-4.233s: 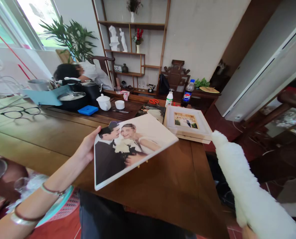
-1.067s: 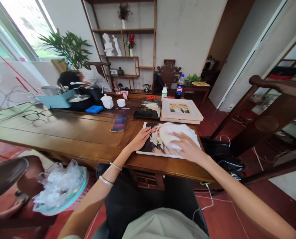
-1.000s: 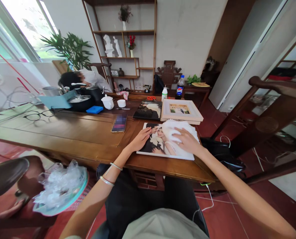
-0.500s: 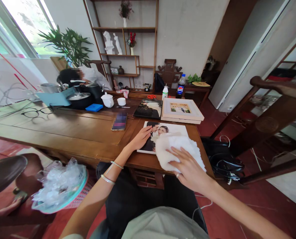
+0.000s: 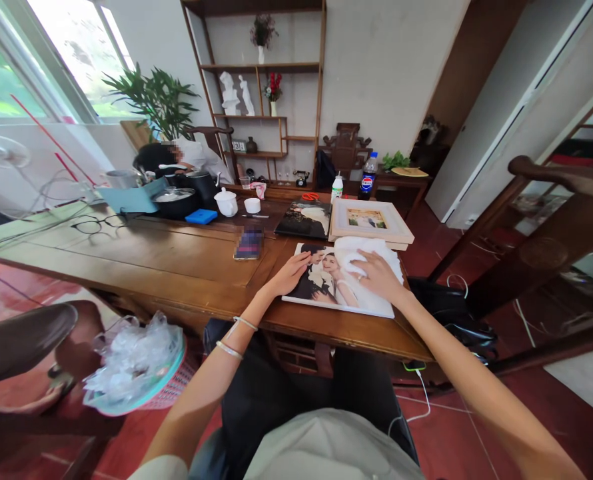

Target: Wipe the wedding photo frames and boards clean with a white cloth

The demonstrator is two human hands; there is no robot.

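Observation:
A wedding photo print [image 5: 326,283] lies flat on the wooden table [image 5: 176,257] near its front right corner. My left hand [image 5: 289,273] rests open on the print's left edge, fingers flat. Over the print's far right part my right hand [image 5: 376,275] presses a fluffy white cloth [image 5: 364,250], fingers spread on top of it.
Behind the print lie a dark photo [image 5: 306,219] and a white framed picture [image 5: 369,221]. A phone [image 5: 249,243], glasses [image 5: 96,223], pots and a white teapot [image 5: 226,201] stand further left. A person sits at the far end. A basket of plastic wrap [image 5: 134,360] sits on the floor to the left.
The print went from held up in my left hand to lying flat. In the last second my right hand pulled the cloth toward me, then pushed it back over the print's far right.

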